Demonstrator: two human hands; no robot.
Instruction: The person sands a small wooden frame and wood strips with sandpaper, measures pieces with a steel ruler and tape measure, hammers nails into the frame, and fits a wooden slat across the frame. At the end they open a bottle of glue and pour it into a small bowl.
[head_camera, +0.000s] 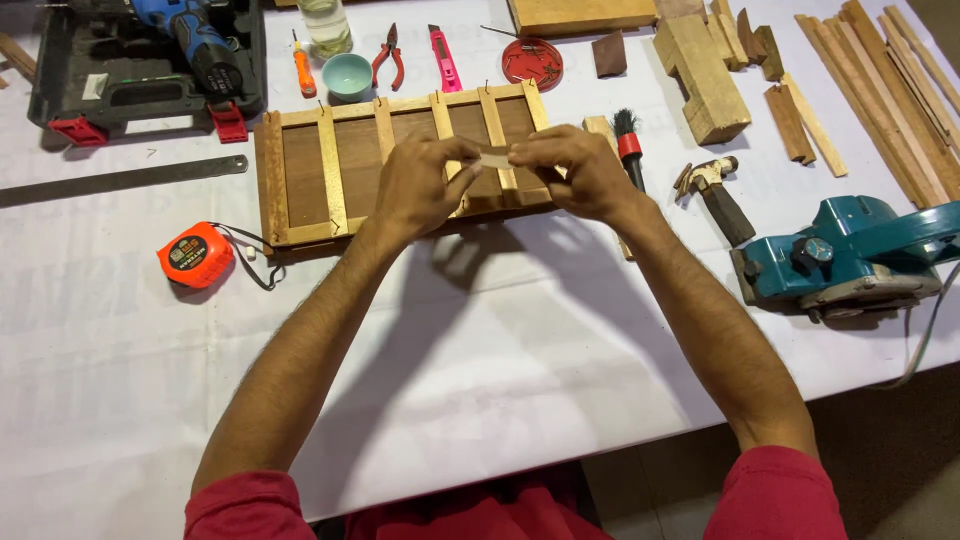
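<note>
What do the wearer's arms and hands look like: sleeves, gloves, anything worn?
Both hands are bare: left hand and right hand show no gloves, and no watch or wristband on either wrist. Forearms are uncovered. Short red sleeves end above the elbows.

2 bare forearms, short red sleeves (775, 495), no rings or watch

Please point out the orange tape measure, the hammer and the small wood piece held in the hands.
orange tape measure (195, 255), head view, case top.
hammer (716, 190), head view, upper handle.
small wood piece (495, 159), head view, bare middle.
</note>
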